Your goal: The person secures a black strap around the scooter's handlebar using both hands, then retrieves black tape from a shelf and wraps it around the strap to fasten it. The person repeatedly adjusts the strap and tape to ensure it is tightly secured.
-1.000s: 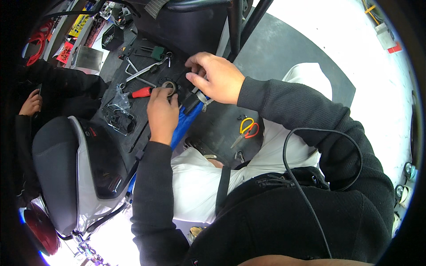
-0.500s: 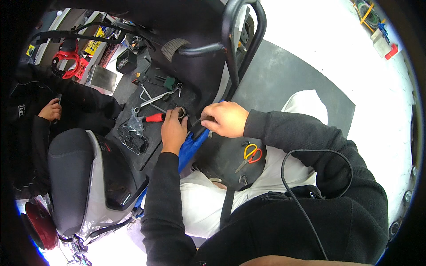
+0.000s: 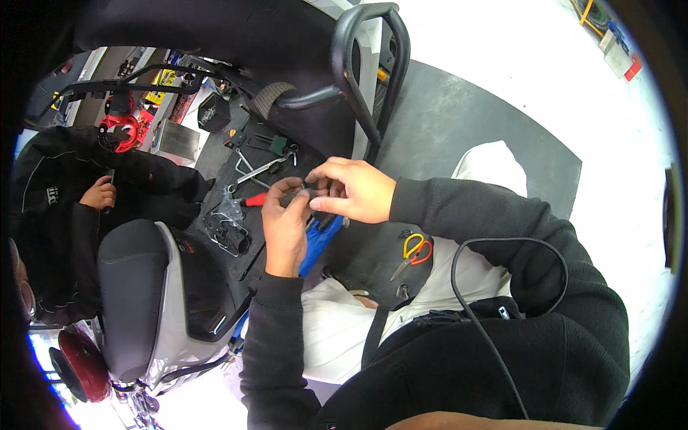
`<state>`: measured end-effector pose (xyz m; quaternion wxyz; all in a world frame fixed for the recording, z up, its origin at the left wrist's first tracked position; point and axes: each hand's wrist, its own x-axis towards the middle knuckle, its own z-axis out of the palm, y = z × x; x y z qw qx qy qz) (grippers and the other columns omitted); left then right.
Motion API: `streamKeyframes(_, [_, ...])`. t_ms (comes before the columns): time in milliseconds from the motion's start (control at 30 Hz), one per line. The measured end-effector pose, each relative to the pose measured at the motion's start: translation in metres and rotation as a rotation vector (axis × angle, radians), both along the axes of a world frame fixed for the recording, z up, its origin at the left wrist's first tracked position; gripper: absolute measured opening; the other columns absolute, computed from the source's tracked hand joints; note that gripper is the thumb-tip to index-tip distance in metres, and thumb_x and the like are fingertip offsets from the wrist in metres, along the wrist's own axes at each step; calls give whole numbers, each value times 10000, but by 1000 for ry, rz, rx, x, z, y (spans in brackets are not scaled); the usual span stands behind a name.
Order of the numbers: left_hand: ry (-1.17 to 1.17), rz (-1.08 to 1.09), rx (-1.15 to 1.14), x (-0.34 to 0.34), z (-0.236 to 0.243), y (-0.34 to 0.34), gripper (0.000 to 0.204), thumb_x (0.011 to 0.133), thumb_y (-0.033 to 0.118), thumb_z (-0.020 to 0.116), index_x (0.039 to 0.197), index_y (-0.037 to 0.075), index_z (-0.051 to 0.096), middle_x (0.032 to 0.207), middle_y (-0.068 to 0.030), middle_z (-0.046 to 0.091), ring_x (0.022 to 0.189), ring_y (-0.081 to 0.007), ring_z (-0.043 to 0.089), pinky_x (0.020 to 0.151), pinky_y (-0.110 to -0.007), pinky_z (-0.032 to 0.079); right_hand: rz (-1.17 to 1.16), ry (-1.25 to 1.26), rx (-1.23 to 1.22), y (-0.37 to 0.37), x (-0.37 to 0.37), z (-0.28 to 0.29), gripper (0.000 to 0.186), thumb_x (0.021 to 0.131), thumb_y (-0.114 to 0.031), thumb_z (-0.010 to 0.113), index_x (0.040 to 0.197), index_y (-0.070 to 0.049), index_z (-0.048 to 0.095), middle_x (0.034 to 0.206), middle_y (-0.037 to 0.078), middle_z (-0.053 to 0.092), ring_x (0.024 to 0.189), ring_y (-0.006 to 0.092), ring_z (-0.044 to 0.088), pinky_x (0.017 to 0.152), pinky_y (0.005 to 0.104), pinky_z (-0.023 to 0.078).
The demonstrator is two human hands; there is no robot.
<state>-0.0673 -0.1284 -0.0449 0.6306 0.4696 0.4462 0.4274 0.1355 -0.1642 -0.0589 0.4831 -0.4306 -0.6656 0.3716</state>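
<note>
Taking the black tool mat [image 3: 266, 166] as the reference: well to its left a second person in a dark jacket [image 3: 64, 208] sits with a hand [image 3: 99, 193] curled round a small dark object, beside a red part [image 3: 118, 127]. Below and left of the mat stands the scooter's dark seat [image 3: 132, 287] with its grey side panel [image 3: 175, 308], and a red tail lamp [image 3: 79, 362] lies lower still. On the mat rest silver wrenches [image 3: 261, 168], a red-handled screwdriver [image 3: 254, 200] and a clear plastic bag [image 3: 231, 209]; a black metal bracket [image 3: 228, 236] sits at its lower edge. Just right of the screwdriver, your left hand [image 3: 285, 222] is closed, fingers pinching a small dark part [image 3: 307, 192]; what that part is cannot be made out. Your right hand [image 3: 351, 190] meets it from the right, thumb and fingertips closed on the same part, so both hands cover most of it. A blue object [image 3: 319, 240] shows directly beneath the hands, partly hidden by your left wrist. A black tubular rack [image 3: 365, 79] rises right of the mat. Further right, scissors with yellow and red handles [image 3: 412, 252] hang on your dark apron [image 3: 373, 261], and a black cable [image 3: 502, 287] loops across your right sleeve.
</note>
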Motion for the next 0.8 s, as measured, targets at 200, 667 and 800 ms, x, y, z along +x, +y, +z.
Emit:
streamKeyframes(200, [-67,-3,-101,12,37,-7,253,1033,139,716,1246,17,652,1167,-81,700,1069,-192,682,960,-367,550,39,291,-45,9,-1,13,382,990,-245,789,1262,15,726,1037,122,727,821,155,704,773,332,588])
streamKeyframes(667, [1097,-611,1372,64,207,64,493,948,-112,579,1409,42,658,1424,-178,669,1316,-391,633,1120,-415,496,-86,591,-532,43,-16,-14,282,1039,-141,695,1255,40,703,991,92,765,757,139,709,682,306,590])
streamKeyframes(800, [1261,-827,1176,77,217,73,425,954,-69,639,1367,18,690,1385,-175,708,1258,-364,687,1055,-397,541,-16,581,-428,42,-18,-18,278,1029,-136,694,1232,53,704,996,100,767,758,151,718,692,314,600])
